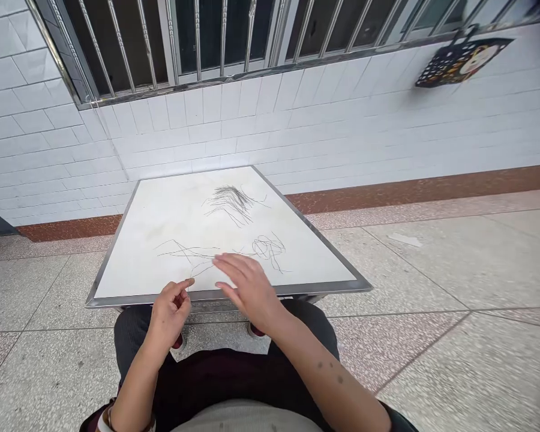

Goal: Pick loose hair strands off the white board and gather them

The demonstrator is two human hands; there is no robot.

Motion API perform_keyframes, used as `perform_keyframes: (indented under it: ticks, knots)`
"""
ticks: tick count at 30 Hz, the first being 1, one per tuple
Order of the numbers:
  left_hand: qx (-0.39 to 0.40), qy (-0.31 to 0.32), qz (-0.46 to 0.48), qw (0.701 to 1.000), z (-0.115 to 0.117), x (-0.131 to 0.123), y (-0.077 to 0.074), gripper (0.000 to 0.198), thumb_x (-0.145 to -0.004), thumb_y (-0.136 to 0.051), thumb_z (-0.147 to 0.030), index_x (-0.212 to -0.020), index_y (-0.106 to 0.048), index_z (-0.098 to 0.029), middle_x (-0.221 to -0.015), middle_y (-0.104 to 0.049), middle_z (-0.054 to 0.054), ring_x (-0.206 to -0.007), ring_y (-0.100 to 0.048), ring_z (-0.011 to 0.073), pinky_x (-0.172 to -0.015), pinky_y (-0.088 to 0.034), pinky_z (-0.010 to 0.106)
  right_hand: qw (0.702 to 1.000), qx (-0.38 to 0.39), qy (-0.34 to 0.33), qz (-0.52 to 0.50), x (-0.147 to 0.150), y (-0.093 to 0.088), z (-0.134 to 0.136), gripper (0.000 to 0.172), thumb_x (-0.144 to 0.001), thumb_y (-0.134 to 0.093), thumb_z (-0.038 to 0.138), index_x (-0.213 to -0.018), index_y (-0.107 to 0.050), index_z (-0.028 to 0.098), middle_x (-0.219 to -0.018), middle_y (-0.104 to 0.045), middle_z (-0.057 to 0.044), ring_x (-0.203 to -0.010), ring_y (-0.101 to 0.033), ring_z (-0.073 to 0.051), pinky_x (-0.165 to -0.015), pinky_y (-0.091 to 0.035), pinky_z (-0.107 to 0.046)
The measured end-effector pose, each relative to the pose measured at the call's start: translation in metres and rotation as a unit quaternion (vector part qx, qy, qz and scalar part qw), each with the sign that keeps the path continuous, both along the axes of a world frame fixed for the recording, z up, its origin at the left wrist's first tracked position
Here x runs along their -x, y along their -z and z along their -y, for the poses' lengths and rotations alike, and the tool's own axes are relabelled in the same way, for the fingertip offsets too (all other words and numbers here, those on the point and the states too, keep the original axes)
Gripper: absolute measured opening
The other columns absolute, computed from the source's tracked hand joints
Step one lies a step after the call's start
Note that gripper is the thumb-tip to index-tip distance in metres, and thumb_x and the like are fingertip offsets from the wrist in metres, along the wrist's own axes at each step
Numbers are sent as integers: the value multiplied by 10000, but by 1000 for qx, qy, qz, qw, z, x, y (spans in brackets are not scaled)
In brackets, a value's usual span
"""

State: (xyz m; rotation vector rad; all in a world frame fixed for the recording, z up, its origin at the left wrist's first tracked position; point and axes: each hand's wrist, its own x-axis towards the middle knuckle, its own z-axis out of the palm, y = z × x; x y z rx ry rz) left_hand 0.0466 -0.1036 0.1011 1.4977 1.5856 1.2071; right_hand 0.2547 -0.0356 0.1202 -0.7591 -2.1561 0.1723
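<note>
At the table's near edge, my left hand (pixel 167 313) pinches thumb and finger together on a thin dark strand (pixel 201 271), which runs up toward my right hand. Just to the right, my right hand (pixel 248 289) hovers palm down, its fingers stretched out and the thumb apart. Loose dark strands (pixel 180 249), fine like wire or thread, lie beyond my left hand. A tangled loop of strands (pixel 269 247) rests to the right of my fingers. Farther back is a denser bunch of strands (pixel 232 201). Whether they are wire or thread, I cannot tell.
The white table (pixel 130 264) has a grey metal rim and stands before my knees. Behind it rises a white tiled wall (pixel 261 135) with a barred window (pixel 225 36). A patterned bag (pixel 461 63) hangs at upper right. A white scrap (pixel 405 240) lies on the floor.
</note>
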Motion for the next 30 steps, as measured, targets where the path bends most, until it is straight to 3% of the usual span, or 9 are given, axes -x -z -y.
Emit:
perform_keyframes:
  ticks: [4, 8, 14, 19, 23, 30]
  knots:
    - [67, 96, 45, 992, 5, -6, -8, 373, -743, -577, -243, -1088, -711, -197, -746, -492, 3, -661, -460, 120, -630, -403, 256, 999, 3, -43, 14, 16, 4, 5, 245, -949, -517, 179, -1159, -613, 261, -1039, -708, -39, -998, -601, -221, -861, -479, -410]
    - [134, 136, 169, 967, 11, -6, -12, 453, -745, -627, -269, -1189, -652, -182, -768, -488, 2, -644, -430, 101, -586, -391, 234, 998, 34, -61, -10, 16, 16, 5, 182, -951, -520, 200, -1081, -642, 236, -940, -692, -51, -854, -584, -195, -735, -502, -346]
    - [117, 178, 274, 938, 11, -5, -12, 573, -745, -692, -253, -1300, -550, -211, -795, -521, 4, -661, -460, 98, -608, -419, 229, 997, 62, -37, -27, 14, 22, 4, 158, -948, -509, 183, -1015, -643, 233, -882, -666, -47, -836, -558, -195, -714, -504, -331]
    - [130, 147, 223, 955, 10, -11, -14, 501, -770, -691, -362, -1223, -597, -168, -735, -552, 1, -644, -494, 100, -593, -421, 222, 997, 59, -25, -33, 16, 22, 9, 167, -931, -480, 135, -970, -615, 225, -870, -642, -52, -844, -555, -199, -709, -495, -329]
    - [146, 128, 149, 970, 12, -19, -15, 509, -875, -506, -513, -1174, -635, -122, -687, -625, 37, -576, -532, 111, -552, -426, 233, 997, 58, -12, -43, 20, 24, 14, 158, -918, -471, 121, -920, -597, 216, -827, -615, -47, -804, -557, -189, -667, -491, -313]
    - [144, 106, 106, 978, 15, -30, -11, 535, -896, -444, -529, -1202, -636, -134, -771, -705, 77, -538, -574, 127, -479, -417, 229, 993, 86, 24, -75, 23, 30, 19, 136, -895, -496, 109, -890, -572, 221, -810, -581, -34, -754, -568, -171, -619, -490, -288]
